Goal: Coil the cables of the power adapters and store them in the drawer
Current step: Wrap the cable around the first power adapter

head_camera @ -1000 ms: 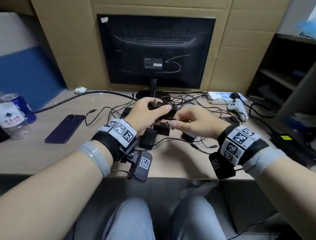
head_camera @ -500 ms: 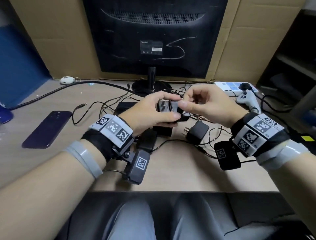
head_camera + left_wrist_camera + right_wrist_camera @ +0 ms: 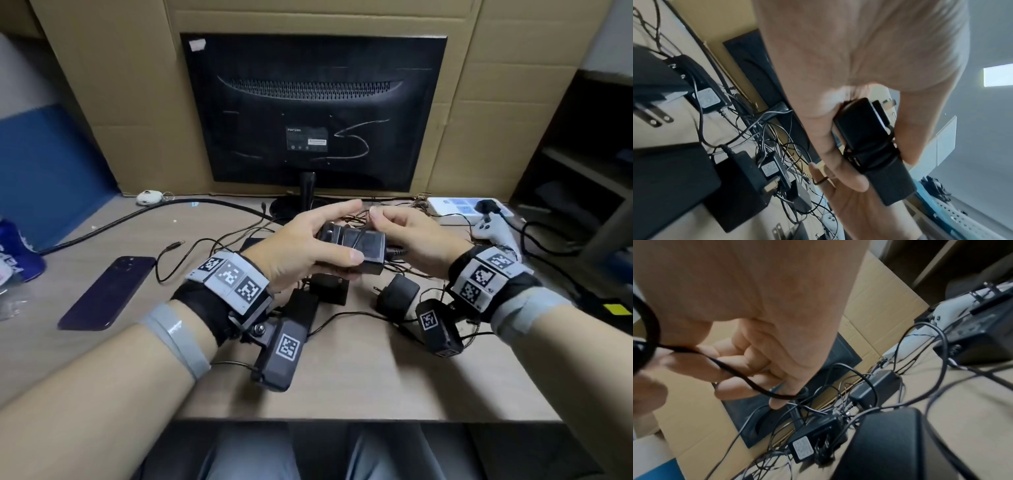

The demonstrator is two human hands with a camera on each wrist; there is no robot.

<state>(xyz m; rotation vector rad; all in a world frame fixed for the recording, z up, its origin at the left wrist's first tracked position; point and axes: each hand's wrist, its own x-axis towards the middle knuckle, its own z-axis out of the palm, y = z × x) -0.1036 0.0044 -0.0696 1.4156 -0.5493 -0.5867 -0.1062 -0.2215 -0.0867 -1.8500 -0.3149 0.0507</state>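
My left hand (image 3: 305, 246) grips a black power adapter (image 3: 356, 248) above the desk, thumb on its near side; in the left wrist view the adapter (image 3: 865, 136) shows its plug prongs and several turns of thin black cable round its body. My right hand (image 3: 411, 236) is just right of it and holds that adapter's thin black cable (image 3: 748, 379) in curled fingers. Several other black adapters (image 3: 397, 296) lie on the desk beneath the hands in a tangle of cables (image 3: 219, 240). No drawer is in view.
A monitor (image 3: 311, 109) stands behind on its base, against cardboard. A dark phone (image 3: 108, 293) lies at the left, a white power strip (image 3: 459, 205) and white game controller (image 3: 493, 231) at the right. The desk's front edge (image 3: 342, 416) is near my knees.
Both hands stayed together on the adapter while the right hand worked the cable around it. The head view shifted down, then back up to show the whole monitor.
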